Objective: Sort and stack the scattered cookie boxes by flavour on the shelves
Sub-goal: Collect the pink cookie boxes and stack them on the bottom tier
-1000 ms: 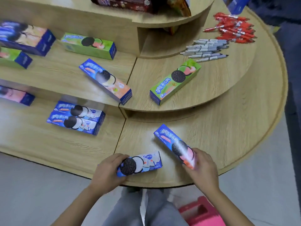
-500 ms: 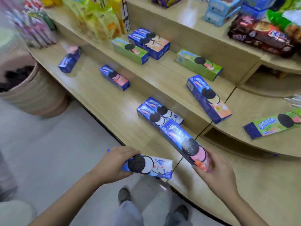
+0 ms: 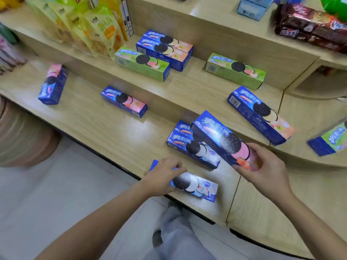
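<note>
Left hand (image 3: pixel 161 178): fingers grip white-cream box (image 3: pixel 195 186) on lowest shelf (image 3: pixel 105 128).
Right hand (image 3: pixel 266 171): fingers grip pink-cream box (image 3: pixel 221 137), raised.

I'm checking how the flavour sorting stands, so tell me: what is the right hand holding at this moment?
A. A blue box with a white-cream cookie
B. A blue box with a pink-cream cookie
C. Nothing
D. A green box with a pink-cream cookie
B: the right hand grips the near end of a blue box with a pink-cream cookie, raised and tilted above the pair of white-cream boxes lying on the lower shelf.
</note>
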Motion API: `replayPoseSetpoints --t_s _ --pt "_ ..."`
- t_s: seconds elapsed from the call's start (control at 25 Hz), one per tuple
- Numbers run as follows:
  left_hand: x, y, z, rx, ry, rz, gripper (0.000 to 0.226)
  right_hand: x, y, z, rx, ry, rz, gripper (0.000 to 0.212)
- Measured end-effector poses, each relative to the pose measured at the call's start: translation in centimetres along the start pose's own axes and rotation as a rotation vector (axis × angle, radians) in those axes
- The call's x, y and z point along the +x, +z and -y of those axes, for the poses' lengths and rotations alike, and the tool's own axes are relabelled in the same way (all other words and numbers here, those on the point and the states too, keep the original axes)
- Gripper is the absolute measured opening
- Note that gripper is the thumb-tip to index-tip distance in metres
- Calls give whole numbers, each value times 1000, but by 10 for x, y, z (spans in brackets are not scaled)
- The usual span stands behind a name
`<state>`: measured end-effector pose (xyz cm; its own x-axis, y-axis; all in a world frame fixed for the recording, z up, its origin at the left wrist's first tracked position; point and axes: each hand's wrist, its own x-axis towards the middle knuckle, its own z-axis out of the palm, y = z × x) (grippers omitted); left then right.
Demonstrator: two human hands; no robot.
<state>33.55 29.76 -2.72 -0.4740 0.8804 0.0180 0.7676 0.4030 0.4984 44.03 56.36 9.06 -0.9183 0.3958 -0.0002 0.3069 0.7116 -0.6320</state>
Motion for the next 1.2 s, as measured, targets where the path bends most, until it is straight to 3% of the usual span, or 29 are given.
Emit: replayPoseSetpoints --t_s 0.48,0.84,1.2 --pt "47 35 60 -108 188 146 74 28 39 -10 15 143 -33 59" --pt "57 20 69 59 292 33 54 -3 44 -14 80 293 -145 64" --pt "74 27 63 23 209 32 57 -25 33 -28 14 352 -133 63"
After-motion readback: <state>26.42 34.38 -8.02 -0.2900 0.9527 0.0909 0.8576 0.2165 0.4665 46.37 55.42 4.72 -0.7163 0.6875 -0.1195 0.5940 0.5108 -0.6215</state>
